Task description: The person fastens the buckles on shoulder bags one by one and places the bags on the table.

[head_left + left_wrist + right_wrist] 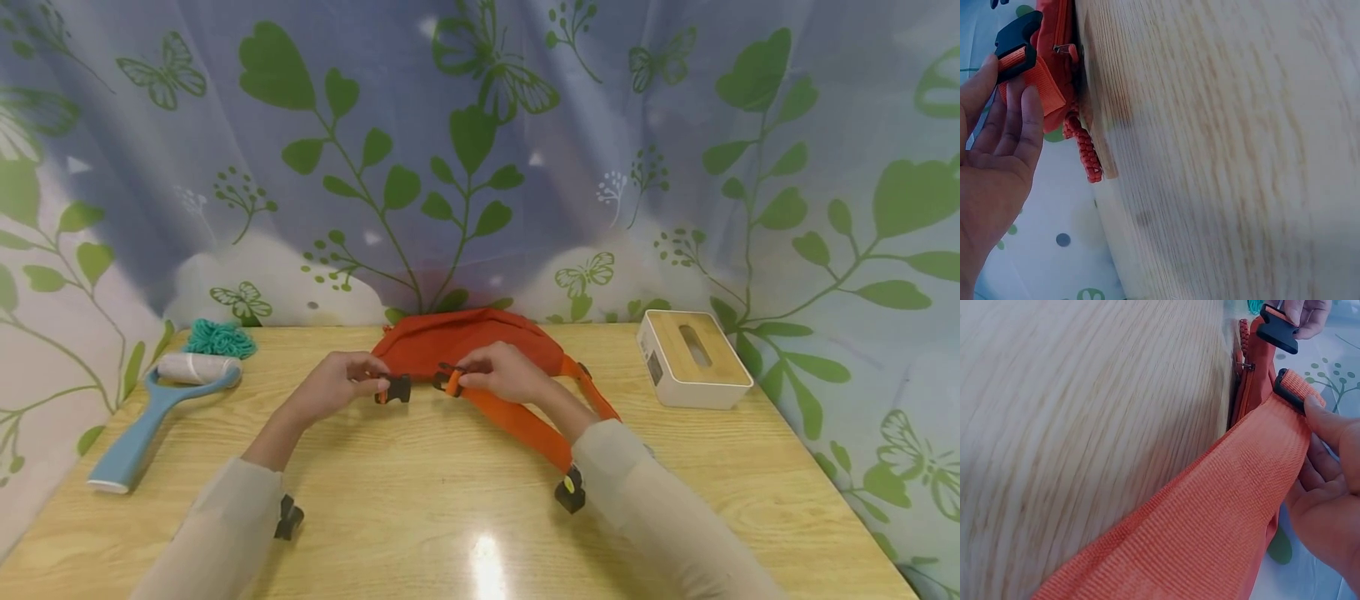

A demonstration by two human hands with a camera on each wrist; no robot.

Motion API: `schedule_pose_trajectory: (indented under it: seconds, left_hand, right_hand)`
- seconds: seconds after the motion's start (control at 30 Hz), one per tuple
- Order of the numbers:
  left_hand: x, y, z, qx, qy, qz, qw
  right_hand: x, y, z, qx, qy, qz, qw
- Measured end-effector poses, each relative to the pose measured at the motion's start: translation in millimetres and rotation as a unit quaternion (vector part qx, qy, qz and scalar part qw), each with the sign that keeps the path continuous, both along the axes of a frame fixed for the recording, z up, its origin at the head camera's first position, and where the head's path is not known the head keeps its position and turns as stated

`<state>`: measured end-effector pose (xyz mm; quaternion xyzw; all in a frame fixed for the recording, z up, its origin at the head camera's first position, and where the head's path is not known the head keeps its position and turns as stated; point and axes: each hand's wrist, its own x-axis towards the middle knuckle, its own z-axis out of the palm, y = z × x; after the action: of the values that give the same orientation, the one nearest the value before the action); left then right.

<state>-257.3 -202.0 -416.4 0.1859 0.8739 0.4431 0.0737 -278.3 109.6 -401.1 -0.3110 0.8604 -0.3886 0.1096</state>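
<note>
A red waist bag [468, 337] lies at the back of the table. My left hand [333, 387] pinches one black buckle half [397, 388], with thumb and fingers over its short orange webbing [1044, 87]. To its right, my right hand [510, 373] pinches the other black buckle half [1288, 390] where the wide orange strap [1197, 487] loops through it. A small gap separates the two buckle halves, which roughly face each other. A red braided zipper pull [1085, 147] hangs from the bag's end.
At the left lie a blue-handled lint roller [142, 421] and a bundle of teal cord [220, 339]. A white tissue box [693, 360] with a wooden lid stands at the right. Behind the wooden table [420, 500] hangs a leaf-patterned curtain [525, 167].
</note>
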Motion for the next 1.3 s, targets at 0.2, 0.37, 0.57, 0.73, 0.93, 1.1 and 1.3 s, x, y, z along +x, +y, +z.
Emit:
schedule_pose_trajectory:
  seconds: [0.2, 0.37, 0.57, 0.73, 0.93, 1.1, 1.3]
  left_hand:
    - [-1.7, 0.3, -0.4, 0.008, 0.001, 0.002, 1.0000]
    - [-2.6, -0.6, -2.1, 0.002, 0.011, -0.001, 0.9999]
    - [-1.9, -0.8, -2.7, -0.005, 0.014, -0.003, 0.9999]
    - [-1.2, -0.4, -2.5, -0.003, 0.007, 0.003, 1.0000]
    - [-1.0, -0.6, -2.1, 0.002, -0.001, 0.002, 1.0000]
    - [-0.7, -0.9, -1.3, 0.004, -0.008, 0.005, 0.9999]
    - [0.2, -1.7, -0.4, 0.003, -0.016, 0.013, 0.9998]
  right_hand:
    - [0.6, -5, 3.3, 0.008, -0.008, -0.015, 0.9998]
    - [-0.9, -8, 2.2, 0.003, -0.018, -0.022, 0.9996]
    - [-3.0, -12, 0.7, -0.004, -0.012, -0.024, 0.9996]
    - [-3.6, -15, 1.4, -0.004, -0.007, -0.022, 0.9997]
    - [-3.9, -17, 1.9, 0.000, -0.002, -0.018, 0.9998]
    - [-4.2, -20, 1.7, 0.001, 0.001, -0.010, 1.0000]
    - [-4.5, -24, 1.8, 0.010, -0.002, -0.001, 0.9999]
